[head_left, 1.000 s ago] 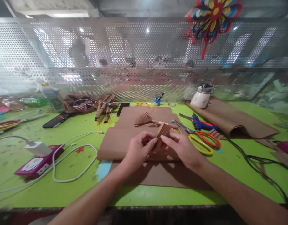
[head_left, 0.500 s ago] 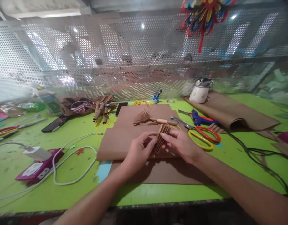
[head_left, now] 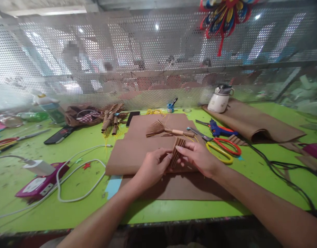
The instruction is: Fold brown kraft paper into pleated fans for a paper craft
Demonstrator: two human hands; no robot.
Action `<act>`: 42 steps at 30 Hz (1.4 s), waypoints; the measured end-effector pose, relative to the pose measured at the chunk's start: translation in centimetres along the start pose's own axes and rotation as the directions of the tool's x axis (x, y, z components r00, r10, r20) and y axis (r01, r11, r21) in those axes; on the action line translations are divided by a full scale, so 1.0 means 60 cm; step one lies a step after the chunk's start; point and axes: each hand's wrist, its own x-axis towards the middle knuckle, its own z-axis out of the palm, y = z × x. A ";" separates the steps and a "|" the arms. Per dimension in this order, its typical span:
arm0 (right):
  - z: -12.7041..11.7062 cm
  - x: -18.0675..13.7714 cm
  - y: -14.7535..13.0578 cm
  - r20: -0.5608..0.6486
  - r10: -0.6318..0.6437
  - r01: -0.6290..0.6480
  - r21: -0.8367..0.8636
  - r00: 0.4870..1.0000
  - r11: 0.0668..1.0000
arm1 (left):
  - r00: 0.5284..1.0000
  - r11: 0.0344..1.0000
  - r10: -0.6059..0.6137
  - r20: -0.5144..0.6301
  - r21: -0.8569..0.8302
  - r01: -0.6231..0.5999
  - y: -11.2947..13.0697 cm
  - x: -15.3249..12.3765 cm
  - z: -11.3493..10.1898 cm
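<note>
Both hands pinch a small pleated piece of brown paper [head_left: 177, 153] folded like an accordion, held upright over a stack of brown paper sheets [head_left: 132, 151]. My left hand [head_left: 152, 167] grips its left side with closed fingers. My right hand [head_left: 200, 159] presses the right side between thumb and fingers. Just beyond lies a finished brown paper fan [head_left: 161, 129] with a rolled handle.
Scissors [head_left: 220, 148] with red and yellow handles and a blue glue gun [head_left: 222, 130] lie to the right on the green table [head_left: 70, 213]. A white cable [head_left: 78, 172], a charger and a pink device [head_left: 38, 182] sit left. Paper rolls [head_left: 110, 120], phones and a white jug [head_left: 219, 100] stand further back.
The view has shifted slightly; both hands with the pleated paper sit a little higher in the frame. The grip on the paper is the same.
</note>
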 end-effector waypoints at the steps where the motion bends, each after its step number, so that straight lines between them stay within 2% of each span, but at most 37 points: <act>1: 0.000 0.000 -0.001 0.001 0.001 -0.001 -0.001 1.000 1.000 | 1.000 1.000 -0.016 0.009 -0.008 0.016 0.000 0.000 0.000; 6: -0.001 -0.002 -0.003 -0.002 0.040 -0.040 -0.018 0.999 0.999 | 0.998 0.998 -0.057 0.015 -0.040 0.058 0.002 -0.001 0.002; 11: 0.001 -0.003 -0.003 -0.013 0.006 -0.008 -0.155 1.000 0.988 | 0.997 0.993 -0.078 0.010 -0.089 0.079 0.000 -0.001 0.005; 20: 0.007 -0.007 -0.005 0.007 0.028 -0.026 -0.191 1.000 0.981 | 0.997 1.000 -0.003 -0.076 -0.027 0.001 -0.021 0.003 0.003; 25: 0.008 -0.007 -0.007 0.030 0.022 -0.014 -0.238 0.999 0.971 | 0.994 0.965 -0.097 -0.046 -0.247 0.083 -0.018 0.002 -0.002; 29: 0.005 -0.007 -0.007 0.034 0.039 -0.031 -0.204 0.999 0.978 | 0.982 0.860 -0.185 0.039 -0.477 0.181 -0.011 0.002 -0.009; 32: 0.002 -0.007 -0.006 0.057 0.051 -0.040 -0.179 0.997 0.983 | 0.975 0.781 -0.213 0.065 -0.589 0.209 -0.009 0.002 -0.012; 36: -0.002 -0.006 -0.004 0.075 0.072 -0.059 -0.165 0.995 0.985 | 0.969 0.726 -0.239 0.066 -0.650 0.223 -0.007 0.003 -0.014; 42: -0.001 -0.005 -0.004 0.073 0.080 -0.065 -0.183 0.994 0.981 | 0.971 0.739 -0.238 0.024 -0.644 0.197 -0.008 0.001 -0.015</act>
